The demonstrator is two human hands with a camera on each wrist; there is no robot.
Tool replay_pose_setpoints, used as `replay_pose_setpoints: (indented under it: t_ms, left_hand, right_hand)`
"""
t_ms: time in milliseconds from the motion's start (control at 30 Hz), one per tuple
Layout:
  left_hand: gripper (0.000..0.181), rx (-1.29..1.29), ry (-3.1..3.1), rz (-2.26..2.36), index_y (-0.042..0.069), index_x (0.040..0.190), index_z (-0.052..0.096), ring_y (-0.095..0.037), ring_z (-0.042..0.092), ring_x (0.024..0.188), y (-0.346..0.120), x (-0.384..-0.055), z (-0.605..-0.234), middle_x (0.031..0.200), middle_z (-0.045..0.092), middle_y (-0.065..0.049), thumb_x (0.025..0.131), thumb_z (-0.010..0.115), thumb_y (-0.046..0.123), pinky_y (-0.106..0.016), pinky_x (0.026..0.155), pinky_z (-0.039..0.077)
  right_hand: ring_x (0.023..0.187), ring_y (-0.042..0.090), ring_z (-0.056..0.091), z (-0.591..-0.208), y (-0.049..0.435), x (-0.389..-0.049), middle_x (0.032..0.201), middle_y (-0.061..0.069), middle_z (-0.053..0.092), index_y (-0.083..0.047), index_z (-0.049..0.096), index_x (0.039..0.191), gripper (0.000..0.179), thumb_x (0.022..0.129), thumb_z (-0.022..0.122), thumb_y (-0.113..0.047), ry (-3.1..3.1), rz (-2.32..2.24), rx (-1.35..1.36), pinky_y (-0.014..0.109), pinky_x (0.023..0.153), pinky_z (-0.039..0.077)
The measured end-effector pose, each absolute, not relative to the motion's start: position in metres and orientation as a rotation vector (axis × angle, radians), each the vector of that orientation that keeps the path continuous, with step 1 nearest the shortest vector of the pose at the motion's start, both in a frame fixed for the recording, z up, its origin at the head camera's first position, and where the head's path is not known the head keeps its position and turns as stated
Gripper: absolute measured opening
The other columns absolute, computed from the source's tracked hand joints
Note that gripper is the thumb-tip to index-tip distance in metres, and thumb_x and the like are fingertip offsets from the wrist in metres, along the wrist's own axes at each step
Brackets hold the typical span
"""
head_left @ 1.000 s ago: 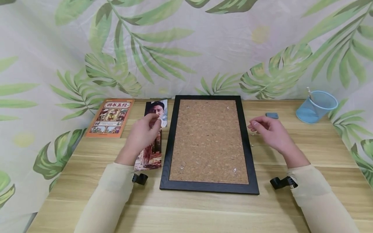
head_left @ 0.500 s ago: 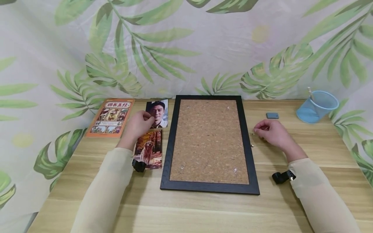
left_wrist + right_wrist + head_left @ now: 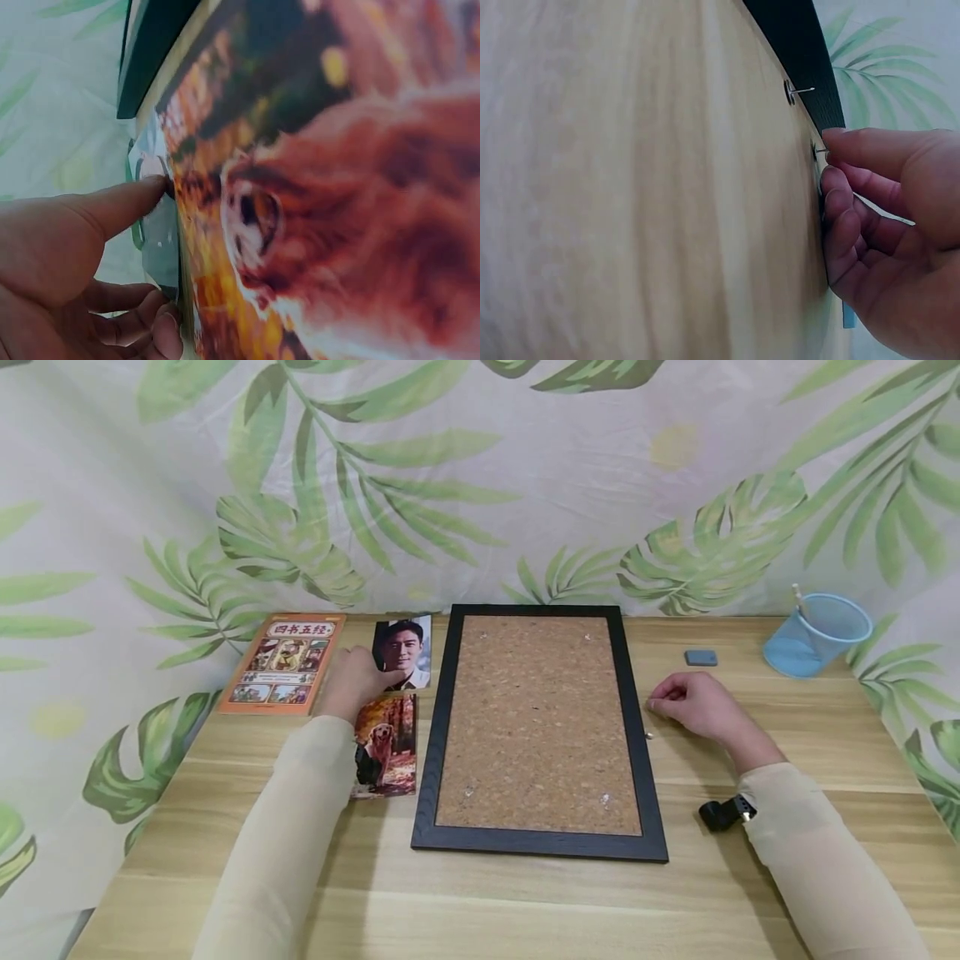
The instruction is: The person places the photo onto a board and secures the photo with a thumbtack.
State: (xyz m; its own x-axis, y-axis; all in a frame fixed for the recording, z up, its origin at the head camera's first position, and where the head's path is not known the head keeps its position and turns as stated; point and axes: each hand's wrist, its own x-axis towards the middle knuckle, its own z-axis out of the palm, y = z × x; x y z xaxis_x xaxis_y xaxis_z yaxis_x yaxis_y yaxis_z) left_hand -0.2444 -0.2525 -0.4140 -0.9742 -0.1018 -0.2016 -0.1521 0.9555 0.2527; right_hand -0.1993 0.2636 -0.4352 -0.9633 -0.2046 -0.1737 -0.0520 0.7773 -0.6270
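My left hand [image 3: 354,678] is at the lower left of a portrait photo [image 3: 414,647]. Its thumb rests on the photo's lower part, while the curled fingers sit apart from the thumb by the left edge, as the left wrist view [image 3: 90,255] shows. Just below lies a photo of a golden retriever [image 3: 397,731], partly covered by the wrist. Right of the black-framed cork board [image 3: 540,727], my right hand [image 3: 693,703] pinches a thumbtack [image 3: 819,152] by its upright pin between thumb and index finger. A second thumbtack [image 3: 789,92] lies pin up beside the frame.
An orange illustrated book [image 3: 285,664] lies at the back left. A small blue-grey block [image 3: 701,657] is behind my right hand, and a blue mesh pen cup [image 3: 806,643] stands at the far right. Clear pushpins [image 3: 604,798] sit near the cork's corners.
My left hand has moved left off the portrait's face, its thumb now at the lower part. The right hand has come down to the farther thumbtack and pinches it.
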Motion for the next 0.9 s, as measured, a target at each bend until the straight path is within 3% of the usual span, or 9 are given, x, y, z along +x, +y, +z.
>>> replay_pose_setpoints:
  t_ms: [133,300,367,500,600,700,900]
  left_hand:
    - [0.052,-0.221,2.918,0.484,-0.007,0.098,0.067,-0.039,0.059,0.095,-0.256,-0.248,-0.418,0.113,0.067,-0.031,0.103,0.072,0.044,-0.052,0.086,0.05]
    - [0.047,-0.255,2.902,0.746,-0.014,0.136,0.056,-0.044,0.062,0.111,-0.263,-0.246,-0.419,0.129,0.062,-0.034,0.108,0.061,0.024,-0.056,0.097,0.052]
    - [0.05,-0.26,2.878,0.869,-0.013,0.146,0.051,-0.043,0.062,0.112,-0.266,-0.243,-0.418,0.133,0.061,-0.034,0.11,0.056,0.021,-0.055,0.095,0.053]
    - [0.047,-0.329,2.815,1.121,-0.007,0.149,0.052,-0.033,0.06,0.096,-0.269,-0.239,-0.414,0.124,0.062,-0.025,0.111,0.056,0.022,-0.044,0.08,0.051]
    - [0.045,-0.354,2.782,1.268,-0.002,0.149,0.055,-0.026,0.058,0.094,-0.27,-0.236,-0.411,0.122,0.059,-0.019,0.111,0.058,0.023,-0.036,0.075,0.05]
    - [0.046,-0.33,2.759,1.391,0.001,0.153,0.053,-0.024,0.06,0.099,-0.27,-0.233,-0.408,0.128,0.058,-0.018,0.111,0.059,0.021,-0.03,0.076,0.053]
    - [0.053,-0.225,2.678,1.61,0.003,0.159,0.046,-0.034,0.067,0.122,-0.264,-0.223,-0.403,0.142,0.057,-0.025,0.109,0.059,0.012,-0.02,0.078,0.057]
  right_hand:
    - [0.082,0.018,0.06,-0.436,0.263,-0.199,0.094,0.011,0.075,-0.001,0.078,0.104,0.019,0.103,0.073,-0.019,2.752,-0.939,-0.209,0.033,0.075,0.047]
    - [0.084,0.019,0.061,-0.435,0.262,-0.198,0.097,0.012,0.076,-0.002,0.079,0.104,0.019,0.104,0.072,-0.02,2.771,-0.91,-0.219,0.034,0.077,0.047]
    - [0.085,0.019,0.062,-0.435,0.262,-0.198,0.097,0.012,0.076,-0.002,0.079,0.104,0.019,0.104,0.072,-0.02,2.773,-0.905,-0.22,0.034,0.077,0.047]
    - [0.086,0.02,0.062,-0.434,0.261,-0.196,0.098,0.013,0.076,-0.002,0.078,0.104,0.019,0.104,0.072,-0.02,2.775,-0.917,-0.228,0.034,0.078,0.048]
    - [0.087,0.02,0.063,-0.432,0.261,-0.194,0.099,0.014,0.076,-0.002,0.078,0.104,0.018,0.104,0.073,-0.019,2.781,-0.937,-0.238,0.035,0.079,0.048]
    - [0.086,0.019,0.062,-0.43,0.261,-0.191,0.099,0.014,0.076,-0.001,0.078,0.105,0.019,0.104,0.073,-0.019,2.787,-0.958,-0.236,0.034,0.078,0.049]
    - [0.081,0.017,0.06,-0.424,0.259,-0.189,0.093,0.012,0.075,-0.001,0.078,0.103,0.018,0.104,0.072,-0.018,2.807,-0.975,-0.226,0.029,0.07,0.048]
